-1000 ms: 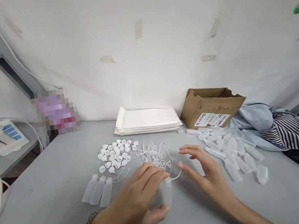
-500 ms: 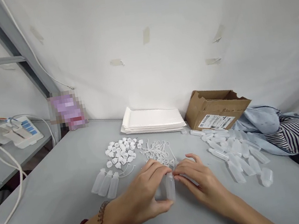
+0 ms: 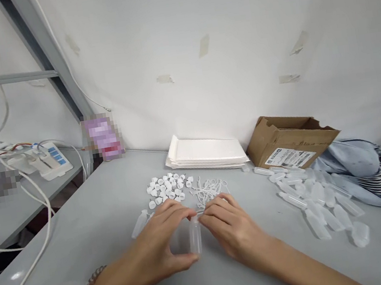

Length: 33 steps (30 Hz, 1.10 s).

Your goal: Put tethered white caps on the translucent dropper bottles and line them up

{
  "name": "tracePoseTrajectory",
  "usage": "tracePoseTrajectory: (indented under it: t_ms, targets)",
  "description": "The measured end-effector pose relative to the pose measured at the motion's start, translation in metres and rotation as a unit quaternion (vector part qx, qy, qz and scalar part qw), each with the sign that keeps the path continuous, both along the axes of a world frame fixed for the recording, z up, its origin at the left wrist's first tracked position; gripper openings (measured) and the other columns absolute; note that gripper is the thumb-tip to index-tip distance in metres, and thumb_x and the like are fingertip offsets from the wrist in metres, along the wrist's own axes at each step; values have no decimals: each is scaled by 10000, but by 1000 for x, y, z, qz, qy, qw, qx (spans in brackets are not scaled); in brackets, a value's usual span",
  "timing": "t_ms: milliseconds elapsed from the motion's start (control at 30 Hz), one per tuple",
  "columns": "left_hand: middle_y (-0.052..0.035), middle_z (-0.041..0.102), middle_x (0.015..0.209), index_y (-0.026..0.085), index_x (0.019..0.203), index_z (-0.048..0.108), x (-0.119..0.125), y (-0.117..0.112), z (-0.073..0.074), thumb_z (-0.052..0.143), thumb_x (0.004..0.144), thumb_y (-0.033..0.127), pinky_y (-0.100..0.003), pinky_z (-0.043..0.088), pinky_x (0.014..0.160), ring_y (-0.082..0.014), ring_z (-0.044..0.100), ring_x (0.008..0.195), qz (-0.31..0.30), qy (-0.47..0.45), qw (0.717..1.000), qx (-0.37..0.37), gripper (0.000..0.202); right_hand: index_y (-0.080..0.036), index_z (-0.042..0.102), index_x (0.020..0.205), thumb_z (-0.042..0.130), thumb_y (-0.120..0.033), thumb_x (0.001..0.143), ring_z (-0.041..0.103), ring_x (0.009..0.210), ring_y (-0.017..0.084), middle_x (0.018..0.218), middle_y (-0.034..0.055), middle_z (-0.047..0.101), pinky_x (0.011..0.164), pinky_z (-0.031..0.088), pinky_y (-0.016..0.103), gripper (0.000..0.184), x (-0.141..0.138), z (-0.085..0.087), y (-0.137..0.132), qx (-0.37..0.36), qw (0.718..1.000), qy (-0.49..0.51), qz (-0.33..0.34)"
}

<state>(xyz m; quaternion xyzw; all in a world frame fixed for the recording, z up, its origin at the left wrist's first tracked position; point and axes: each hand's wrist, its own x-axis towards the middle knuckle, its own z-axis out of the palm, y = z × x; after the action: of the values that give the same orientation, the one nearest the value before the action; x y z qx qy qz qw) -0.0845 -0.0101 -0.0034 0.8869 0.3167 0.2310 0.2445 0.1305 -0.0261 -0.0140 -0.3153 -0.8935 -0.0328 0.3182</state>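
Note:
A small translucent plastic squeeze bottle (image 3: pixel 195 239) stands slightly tilted between my two hands. My left hand (image 3: pixel 164 238) grips it, thumb at the base and fingers at the neck. At the bottle's neck, the fingers of my right hand (image 3: pixel 234 224) are pinched together; a thin white bit shows there, but what they hold is mostly hidden. Just behind my fingers lies a heap of white looped straps (image 3: pixel 209 188). White caps (image 3: pixel 168 187) are piled to the left of the straps. Another bottle (image 3: pixel 139 224) lies beyond my left hand, which partly hides that spot.
Many loose bottles (image 3: pixel 315 200) are spread on the right of the grey table (image 3: pixel 91 225). Along the wall are stacked white padded envelopes (image 3: pixel 206 152) and an open cardboard box (image 3: pixel 285 144). Clothing (image 3: pixel 369 172) lies at the right edge. White cables (image 3: pixel 46 204) hang at left.
The camera view has turned left, so the surroundings sit further right. My hands and the bottle have shifted left; my right fingers have closed in tighter at the bottle's neck.

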Motion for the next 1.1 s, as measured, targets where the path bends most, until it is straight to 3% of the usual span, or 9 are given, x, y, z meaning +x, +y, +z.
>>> tracePoseTrajectory:
  t_ms: [100,233,367,533,1100]
  targets:
    - [-11,586,1081,242,1154,477,-13,4,3,709,730,163,-348,448,930,-222,462,1076,2,17,1000,-4,490,-128,601,958,378,14,911,534,785,169,764,47,624,782,407,342,268,-12,-2,7,44,999,-14,6]
    - [-24,585,1128,231,1185,471,-26,10,-6,679,748,138,-342,433,960,-222,441,1126,-9,34,999,23,493,-128,603,899,349,4,927,506,790,180,762,51,610,797,391,355,287,-24,-10,17,76,995,-67,6]
    - [-38,585,1137,221,1151,498,-35,13,-12,651,730,102,-360,432,972,-236,437,1154,-2,57,998,33,463,-127,607,853,411,-5,908,495,824,199,768,57,606,815,384,370,237,-36,-18,25,70,990,-119,7]
    - [-67,548,1225,224,1095,553,-44,17,-7,673,698,143,-403,443,974,-283,409,1223,8,102,994,26,423,-120,622,860,494,-6,875,501,852,202,812,61,618,812,388,362,173,-46,-23,31,67,988,-142,7]
    - [-68,498,1278,237,1106,565,-48,21,-10,673,714,165,-439,364,1017,-295,352,1264,16,144,989,34,413,-130,640,837,514,-32,884,504,904,205,826,61,637,820,376,378,166,-50,-35,40,36,988,-148,4]
